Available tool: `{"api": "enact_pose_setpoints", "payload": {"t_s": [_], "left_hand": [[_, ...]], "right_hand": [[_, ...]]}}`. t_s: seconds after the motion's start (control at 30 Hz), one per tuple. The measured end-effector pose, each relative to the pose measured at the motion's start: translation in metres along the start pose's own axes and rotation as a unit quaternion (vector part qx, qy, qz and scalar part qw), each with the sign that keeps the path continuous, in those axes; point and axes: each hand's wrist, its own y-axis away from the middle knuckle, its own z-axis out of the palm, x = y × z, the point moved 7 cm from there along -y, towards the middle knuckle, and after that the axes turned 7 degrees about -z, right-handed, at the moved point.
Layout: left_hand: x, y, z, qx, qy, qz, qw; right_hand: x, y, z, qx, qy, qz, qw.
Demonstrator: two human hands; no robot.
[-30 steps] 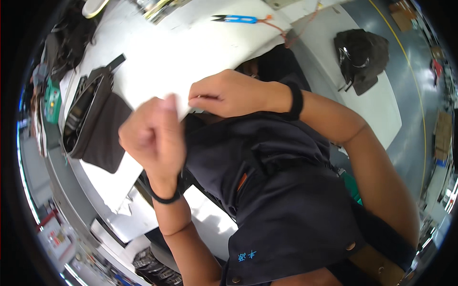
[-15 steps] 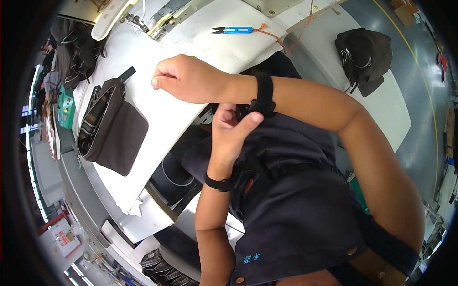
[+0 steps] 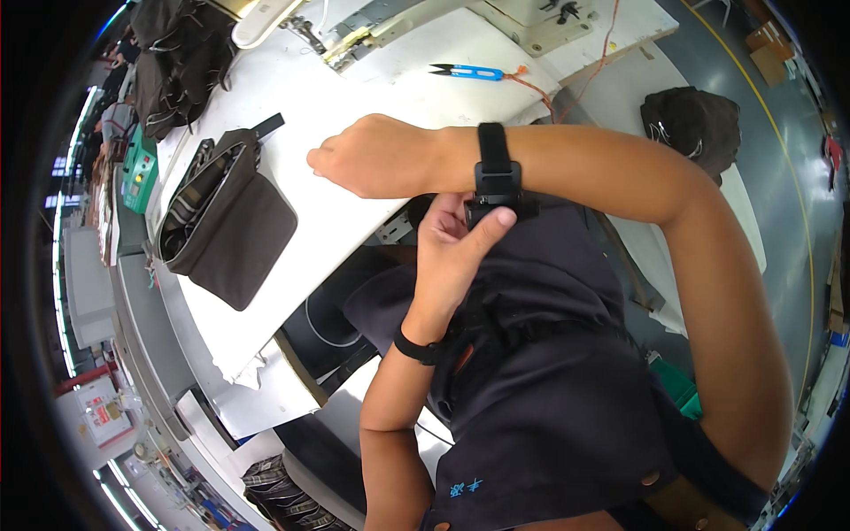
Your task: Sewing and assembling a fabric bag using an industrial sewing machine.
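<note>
My right forearm crosses in front of me, with my right hand (image 3: 376, 157) in a loose fist and nothing visible in it. Around that wrist runs a black strap (image 3: 494, 146) carrying a small black boxy device (image 3: 485, 209) on its underside. My left hand (image 3: 453, 252) reaches up from below and pinches this device, thumb on its near side; its other fingertips are partly hidden behind it. My left wrist also wears a black band (image 3: 416, 347). On the white table left of my right hand lies a dark grey fabric pouch (image 3: 235, 230), its mouth gaping to show a plaid lining.
Blue thread snips (image 3: 474, 73) with an orange cord lie at the table's far side, near sewing machine parts (image 3: 354, 44). Dark fabric bags (image 3: 177, 66) sit at the far left, another dark fabric item (image 3: 695, 128) at right. Plaid fabric (image 3: 288, 496) lies lower left.
My view has shifted, so the table things appear moved. My right wrist has turned, showing more of the strap and device. My left hand keeps its pinch.
</note>
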Motion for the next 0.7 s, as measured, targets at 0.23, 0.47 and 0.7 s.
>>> {"api": "enact_pose_setpoints", "payload": {"t_s": [0.23,0.47,0.7], "left_hand": [[0.063,0.045,-0.042,0.069,-0.349,0.048,0.934],[0.132,0.014,-0.075,0.108,-0.119,0.221,0.962],[0.106,-0.016,-0.055,0.011,-0.325,0.149,0.934]], "right_hand": [[0.006,0.012,-0.036,0.066,-0.254,0.124,0.957],[-0.003,0.024,-0.039,0.089,-0.644,0.272,0.710],[-0.006,0.059,-0.050,0.170,-0.698,0.302,0.627]]}}
